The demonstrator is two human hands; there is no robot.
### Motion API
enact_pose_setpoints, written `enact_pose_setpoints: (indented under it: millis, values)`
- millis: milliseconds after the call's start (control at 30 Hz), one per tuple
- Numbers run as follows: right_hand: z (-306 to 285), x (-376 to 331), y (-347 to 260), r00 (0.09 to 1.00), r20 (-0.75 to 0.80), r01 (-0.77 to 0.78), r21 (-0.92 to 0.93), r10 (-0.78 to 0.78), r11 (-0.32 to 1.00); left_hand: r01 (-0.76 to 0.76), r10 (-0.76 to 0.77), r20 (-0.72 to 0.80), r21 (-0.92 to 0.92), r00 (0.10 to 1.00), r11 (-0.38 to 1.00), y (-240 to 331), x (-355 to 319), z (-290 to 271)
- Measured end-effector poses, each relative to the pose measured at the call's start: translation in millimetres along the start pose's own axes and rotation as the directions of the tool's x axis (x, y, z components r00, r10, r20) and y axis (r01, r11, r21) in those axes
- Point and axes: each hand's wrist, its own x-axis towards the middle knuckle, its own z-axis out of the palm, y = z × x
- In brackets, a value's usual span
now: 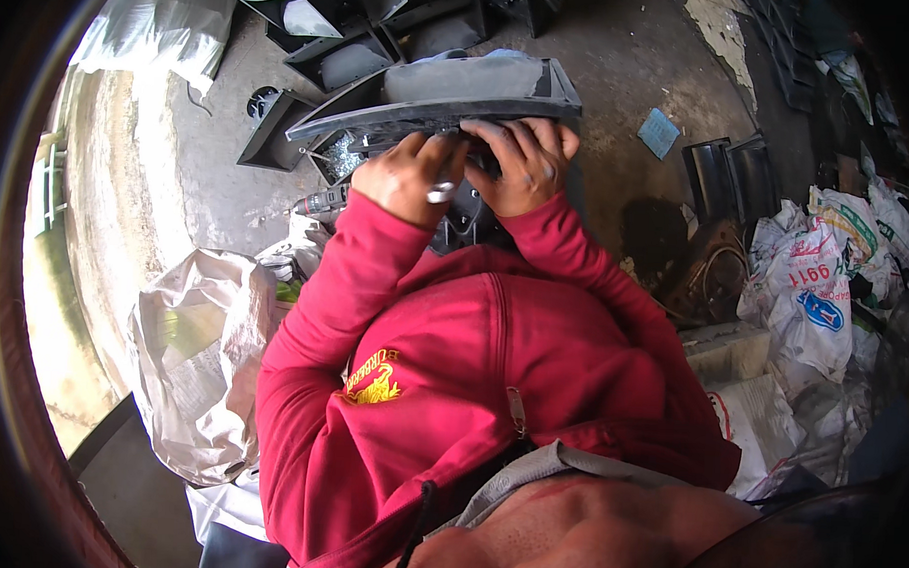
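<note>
Gripping the grey casing (451, 94) held above the floor (623, 50), our left hand (408, 177) and right hand (524, 166) close on its underside mid-dismantling; next, we judge, comes prying loose that part.

A person's left hand (408, 177) and right hand (524, 166) meet side by side at the near edge of a flat panel (451, 94), held over a concrete floor (623, 50). A power drill (322, 201) lies at nine o'clock of the hands, stacked casings (333, 29) at eleven, filled sacks (815, 287) at four, a crumpled bag (196, 365) at seven.
</note>
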Motion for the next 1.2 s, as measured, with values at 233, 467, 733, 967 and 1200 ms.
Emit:
enact_pose_setpoints:
  millis: [233,467,733,967,1200]
  values:
    - [9,-3,1,0.999,-0.019,-0.030,-0.006,0.030,1.000,0.464,-0.429,0.372,-0.877,0.823,0.128,-56,-20,20]
    - [7,-3,2,0.999,-0.036,-0.006,-0.008,0.006,1.000,0.372,-0.511,0.224,-0.905,0.830,0.206,-41,-31,12]
    - [1,1,-4,1.000,-0.001,-0.028,0.016,0.028,0.999,0.053,-0.053,-0.013,-0.035,0.998,0.998,0,-1,5]
    - [2,0,-1,1.000,0.001,-0.006,0.000,0.006,1.000,0.512,-0.414,0.437,-0.855,0.798,0.085,-60,-18,16]
    - [3,1,-1,1.000,-0.001,-0.011,0.006,0.011,1.000,0.403,-0.451,0.256,-0.876,0.855,0.266,-41,-23,8]
